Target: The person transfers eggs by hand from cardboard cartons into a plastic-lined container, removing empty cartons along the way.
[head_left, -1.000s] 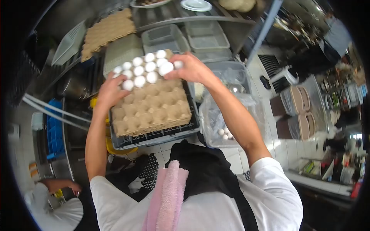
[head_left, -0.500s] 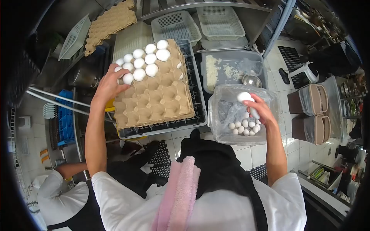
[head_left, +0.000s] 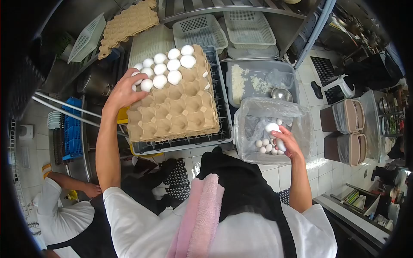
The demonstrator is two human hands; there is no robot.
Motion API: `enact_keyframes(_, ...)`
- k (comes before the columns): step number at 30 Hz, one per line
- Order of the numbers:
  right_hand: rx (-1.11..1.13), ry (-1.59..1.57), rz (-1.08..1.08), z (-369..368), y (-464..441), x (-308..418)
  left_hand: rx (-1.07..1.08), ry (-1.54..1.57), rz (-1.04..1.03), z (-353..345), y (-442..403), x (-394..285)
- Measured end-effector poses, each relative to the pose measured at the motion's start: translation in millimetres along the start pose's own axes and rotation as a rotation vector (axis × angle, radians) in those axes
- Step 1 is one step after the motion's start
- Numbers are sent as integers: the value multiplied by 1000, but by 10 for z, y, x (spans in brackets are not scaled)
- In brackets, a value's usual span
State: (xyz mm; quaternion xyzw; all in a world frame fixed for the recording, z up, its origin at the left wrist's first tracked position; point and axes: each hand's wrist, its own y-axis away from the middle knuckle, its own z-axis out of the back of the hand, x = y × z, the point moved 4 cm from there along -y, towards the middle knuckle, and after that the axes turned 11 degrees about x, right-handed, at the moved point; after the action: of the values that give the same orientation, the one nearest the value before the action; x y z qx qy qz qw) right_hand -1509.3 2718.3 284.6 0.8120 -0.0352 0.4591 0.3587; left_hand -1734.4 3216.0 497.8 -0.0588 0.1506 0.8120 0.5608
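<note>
A stack of brown cardboard egg trays [head_left: 172, 112] carries white eggs [head_left: 174, 77] in its far rows; the nearer hollows are bare. At the stack's left side, my left hand [head_left: 121, 91] curls its fingers round an egg [head_left: 137, 78] still among the others. My right hand [head_left: 289, 144] is over a plastic-lined tub [head_left: 304, 124] and grips white eggs [head_left: 272, 127], one showing at the fingertips and another partly hidden by the fingers. Several loose eggs [head_left: 263, 146] lie on the tub's bottom, below and beside that hand.
The egg trays rest on a grey crate [head_left: 221, 103]. Behind the tub, a grey bin [head_left: 262, 96] holds white crumbly pieces and a metal bowl [head_left: 282, 93]. Perforated baskets [head_left: 200, 32] stand at the back. A co-worker's arm [head_left: 71, 182] is at lower left.
My right hand has lowered into the tub with its eggs, nearer the loose ones. My left hand stays at the tray's left side, its fingers slightly shifted. The co-worker's arm has moved.
</note>
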Motion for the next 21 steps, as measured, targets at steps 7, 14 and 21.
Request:
enact_keyframes(7,11,50,-7,-141,-36,50,-106,-29,0,-100,95,-2)
enact_keyframes(14,-21,0,-7,-82,14,62,-91,-28,13,-79,104,-19)
enact_keyframes(21,-46,-11,-7,-5,44,-15,-115,-46,-3,-56,121,-65)
